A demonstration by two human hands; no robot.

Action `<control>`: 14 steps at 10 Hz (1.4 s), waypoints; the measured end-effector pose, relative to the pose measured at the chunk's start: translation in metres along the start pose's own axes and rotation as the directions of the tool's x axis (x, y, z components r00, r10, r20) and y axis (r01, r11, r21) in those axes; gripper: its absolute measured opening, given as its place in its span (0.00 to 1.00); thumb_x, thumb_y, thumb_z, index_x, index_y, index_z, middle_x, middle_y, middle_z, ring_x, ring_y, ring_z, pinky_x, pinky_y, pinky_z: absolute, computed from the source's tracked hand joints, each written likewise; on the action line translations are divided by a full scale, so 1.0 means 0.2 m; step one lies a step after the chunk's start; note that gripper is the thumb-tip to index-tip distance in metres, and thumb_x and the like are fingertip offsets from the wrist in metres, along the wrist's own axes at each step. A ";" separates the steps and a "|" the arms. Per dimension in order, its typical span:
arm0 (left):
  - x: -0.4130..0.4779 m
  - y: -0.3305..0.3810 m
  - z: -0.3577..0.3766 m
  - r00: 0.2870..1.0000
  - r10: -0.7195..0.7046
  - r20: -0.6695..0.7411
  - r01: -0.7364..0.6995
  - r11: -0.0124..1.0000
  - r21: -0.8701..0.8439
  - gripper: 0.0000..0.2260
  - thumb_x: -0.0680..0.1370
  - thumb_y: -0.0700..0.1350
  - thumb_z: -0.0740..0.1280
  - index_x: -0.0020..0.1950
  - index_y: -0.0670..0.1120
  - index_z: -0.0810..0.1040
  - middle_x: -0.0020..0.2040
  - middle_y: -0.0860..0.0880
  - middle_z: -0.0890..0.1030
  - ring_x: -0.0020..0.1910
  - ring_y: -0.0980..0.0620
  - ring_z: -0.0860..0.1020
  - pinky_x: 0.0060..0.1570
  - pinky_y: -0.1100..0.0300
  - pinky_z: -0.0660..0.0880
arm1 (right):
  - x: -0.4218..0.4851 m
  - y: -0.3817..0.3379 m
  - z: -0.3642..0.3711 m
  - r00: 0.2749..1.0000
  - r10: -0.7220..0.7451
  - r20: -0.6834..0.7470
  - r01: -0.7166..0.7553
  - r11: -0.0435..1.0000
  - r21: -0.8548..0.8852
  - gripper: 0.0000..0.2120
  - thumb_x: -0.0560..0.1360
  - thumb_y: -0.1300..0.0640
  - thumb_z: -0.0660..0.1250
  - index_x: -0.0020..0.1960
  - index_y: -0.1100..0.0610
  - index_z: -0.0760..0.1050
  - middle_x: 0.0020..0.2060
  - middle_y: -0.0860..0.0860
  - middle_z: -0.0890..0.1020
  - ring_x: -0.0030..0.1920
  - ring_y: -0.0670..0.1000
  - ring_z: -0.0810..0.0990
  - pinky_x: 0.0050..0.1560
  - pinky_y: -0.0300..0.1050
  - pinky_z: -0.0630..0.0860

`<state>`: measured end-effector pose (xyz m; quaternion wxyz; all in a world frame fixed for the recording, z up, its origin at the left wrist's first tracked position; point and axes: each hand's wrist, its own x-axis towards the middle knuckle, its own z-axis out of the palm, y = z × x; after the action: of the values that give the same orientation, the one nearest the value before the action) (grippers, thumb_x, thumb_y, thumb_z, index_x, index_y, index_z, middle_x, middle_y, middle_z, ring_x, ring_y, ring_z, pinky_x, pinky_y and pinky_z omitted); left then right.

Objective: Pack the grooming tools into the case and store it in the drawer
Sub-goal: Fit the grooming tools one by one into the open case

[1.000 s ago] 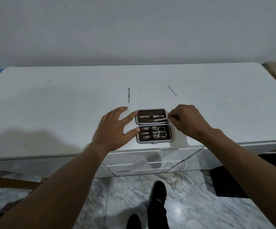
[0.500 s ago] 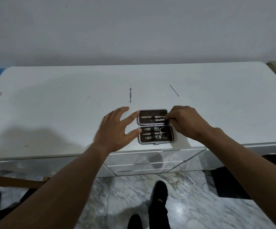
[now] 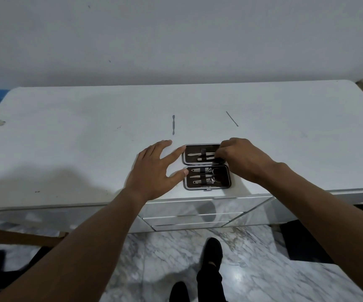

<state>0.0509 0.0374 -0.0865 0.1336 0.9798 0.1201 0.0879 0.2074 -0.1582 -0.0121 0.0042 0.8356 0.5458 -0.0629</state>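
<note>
The open case (image 3: 206, 166) lies flat near the front edge of the white table (image 3: 67, 149), with its two dark-lined halves one behind the other. The far half holds two slim metal tools (image 3: 200, 156) under a strap; the near half holds nail clippers (image 3: 201, 170), a pointed tool and small scissors, also under a strap. Two more grooming tools are outside the case, well apart from it toward the wall: a short flat tool (image 3: 173, 124) and a thin pin-like tool (image 3: 232, 118). The table around them is bare and wide. Below the front edge the drawers (image 3: 189, 216) are seen, all closed. The left hand (image 3: 154, 171) rests flat beside the case with fingers spread wide, the index finger and the thumb touching its left side; it grasps nothing. The right hand (image 3: 239, 158) comes from the right over the far half, fingers bent and pinched narrow at the ends of the two slim tools; whether it really holds one I cannot tell.
</note>
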 end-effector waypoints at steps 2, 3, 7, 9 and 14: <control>0.00 0.00 0.00 1.000 0.003 -0.013 -0.003 1.000 -0.001 0.27 0.76 0.68 0.53 0.75 0.63 0.61 0.75 0.51 0.65 0.74 0.50 0.61 0.70 0.49 0.59 | 0.02 -0.02 0.02 1.000 -0.017 0.005 0.017 1.000 0.000 0.16 0.68 0.70 0.61 0.52 0.59 0.80 0.48 0.55 0.82 0.50 0.59 0.79 0.48 0.52 0.77; 0.00 0.01 -0.01 1.000 0.004 -0.013 -0.004 1.000 0.006 0.27 0.76 0.68 0.53 0.75 0.62 0.61 0.75 0.50 0.66 0.74 0.50 0.62 0.70 0.49 0.60 | 0.04 -0.05 0.04 1.000 -0.011 -0.011 0.012 0.999 0.039 0.18 0.67 0.71 0.60 0.52 0.59 0.80 0.48 0.56 0.81 0.50 0.59 0.79 0.48 0.52 0.78; 0.00 0.01 -0.01 1.000 0.001 -0.009 -0.001 1.000 0.003 0.28 0.76 0.68 0.53 0.75 0.63 0.60 0.75 0.51 0.65 0.74 0.50 0.62 0.70 0.48 0.60 | 0.06 -0.05 0.06 0.996 0.061 -0.060 -0.050 0.982 0.184 0.16 0.71 0.69 0.63 0.55 0.57 0.81 0.52 0.55 0.83 0.52 0.59 0.80 0.50 0.49 0.77; 0.00 0.01 -0.01 1.000 0.004 -0.018 -0.004 1.000 -0.008 0.28 0.76 0.68 0.53 0.75 0.63 0.61 0.74 0.51 0.66 0.73 0.50 0.62 0.70 0.50 0.60 | 0.07 -0.06 0.06 0.995 0.071 -0.071 -0.057 0.980 0.191 0.10 0.73 0.66 0.63 0.49 0.57 0.81 0.45 0.55 0.85 0.47 0.60 0.81 0.46 0.52 0.78; -0.01 0.02 0.00 1.000 0.016 -0.011 -0.016 1.000 0.004 0.27 0.77 0.68 0.52 0.76 0.63 0.59 0.77 0.47 0.62 0.77 0.49 0.57 0.75 0.42 0.51 | 0.21 -0.03 -0.04 0.961 0.237 -0.141 -0.177 0.923 0.342 0.08 0.76 0.59 0.63 0.49 0.57 0.81 0.46 0.54 0.86 0.47 0.57 0.81 0.47 0.44 0.73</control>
<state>0.0494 0.0338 -0.0854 0.1304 0.9804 0.1132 0.0944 0.2186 -0.1175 -0.0081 -0.1765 0.8800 0.4344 -0.0757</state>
